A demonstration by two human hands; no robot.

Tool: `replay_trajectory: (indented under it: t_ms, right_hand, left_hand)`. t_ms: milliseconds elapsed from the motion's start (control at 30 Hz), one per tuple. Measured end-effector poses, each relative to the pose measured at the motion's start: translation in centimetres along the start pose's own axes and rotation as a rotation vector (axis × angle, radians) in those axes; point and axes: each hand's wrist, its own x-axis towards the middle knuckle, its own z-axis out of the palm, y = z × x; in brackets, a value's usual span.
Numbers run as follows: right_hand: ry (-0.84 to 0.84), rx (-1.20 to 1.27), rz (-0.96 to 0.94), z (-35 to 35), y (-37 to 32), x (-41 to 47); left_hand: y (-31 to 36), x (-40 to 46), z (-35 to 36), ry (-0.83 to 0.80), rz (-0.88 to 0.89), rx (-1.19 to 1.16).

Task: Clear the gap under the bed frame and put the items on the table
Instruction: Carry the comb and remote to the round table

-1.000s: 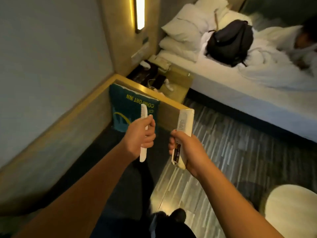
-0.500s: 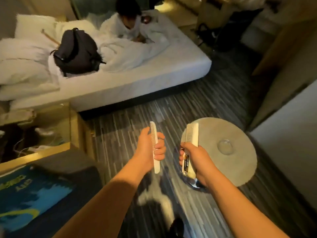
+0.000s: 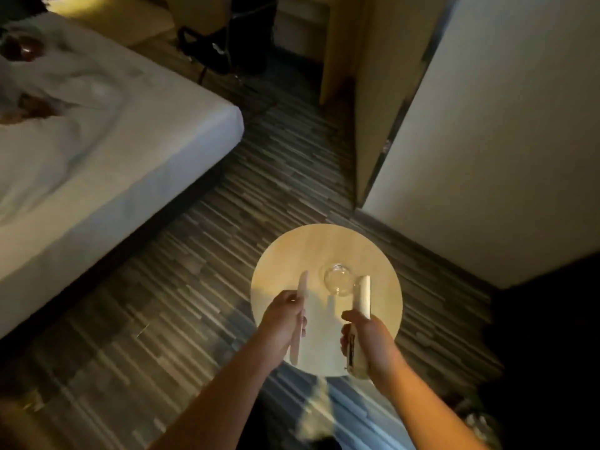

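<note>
The white comb [image 3: 300,315], thin, stiff and light, is riding in the closed left hand [image 3: 281,321], gripped mid-length above the round table's [image 3: 324,241] near-left edge. The right hand [image 3: 370,339] is clasping a slim white box [image 3: 361,315] near a fragile-looking glass dish [image 3: 337,277] at the centre.

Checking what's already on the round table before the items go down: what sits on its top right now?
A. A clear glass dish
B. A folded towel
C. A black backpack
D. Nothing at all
A: a clear glass dish sits on the round table, just beyond the comb in the left hand and the flat white item in the right hand.
</note>
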Motion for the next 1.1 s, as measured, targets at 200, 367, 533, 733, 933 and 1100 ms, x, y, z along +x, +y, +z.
replay_trajectory:
  t_ms: [200, 367, 533, 733, 933, 1100]
  right_hand:
    - [0.201, 0.004, 0.108, 4.9, 3.6, 10.8]
    - [0.284, -0.114, 0.138, 7.3, 8.6, 19.2]
    - [0.424, -0.249, 0.170, 7.5, 11.6, 24.4]
    - [0.584, -0.482, 0.100, 6.8, 12.6, 26.0]
    - [0.589, -0.656, 0.115, 6.8, 13.5, 25.8]
    - [0.622, -0.701, 0.197, 7.0, 14.5, 25.4]
  left_hand:
    - [-0.8, 13.1, -2.9, -0.057, -0.036, 0.359]
    - [-2.2, 22.0, -4.2, -0.069, -0.089, 0.370]
    - [-4.9, 28.7, -2.8, -0.079, -0.122, 0.441]
    - [-6.2, 30.6, -1.9, -0.107, -0.173, 0.503]
    - [-6.6, 30.8, -2.5, -0.121, -0.237, 0.565]
    - [-7.2, 31.5, -2.7, -0.157, -0.213, 0.682]
